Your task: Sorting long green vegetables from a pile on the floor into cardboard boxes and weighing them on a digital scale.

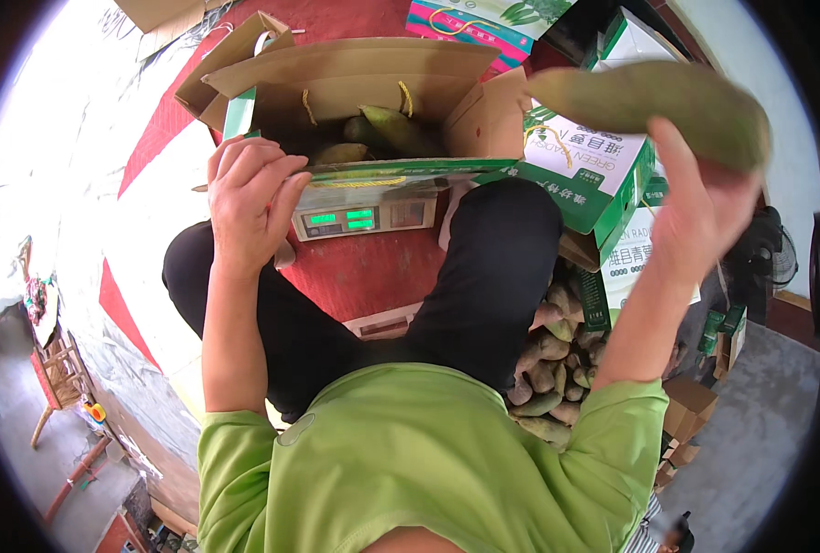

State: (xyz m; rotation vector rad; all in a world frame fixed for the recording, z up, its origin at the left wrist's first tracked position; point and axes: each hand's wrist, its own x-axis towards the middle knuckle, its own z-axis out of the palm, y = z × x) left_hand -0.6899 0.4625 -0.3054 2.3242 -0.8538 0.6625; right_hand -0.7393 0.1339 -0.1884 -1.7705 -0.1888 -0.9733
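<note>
My right hand (700, 207), raised at the upper right, grips a long green radish (659, 101). Motion blurs both the hand and the radish. My left hand (255, 189) is closed over the near left edge of an open cardboard box (483, 120) with a green printed front and yellow cord handles. Inside the box lie several green radishes (396, 129), partly hidden by its front wall. Under the box shows a weighing scale (359, 221) with lit green displays.
White-and-green cartons (576, 180) stand right of the box. A heap of radishes (553, 359) lies on the floor beside my right leg. Behind are a pink and blue carton (465, 28) and red matting (336, 18). A black fan (774, 249) stands far right.
</note>
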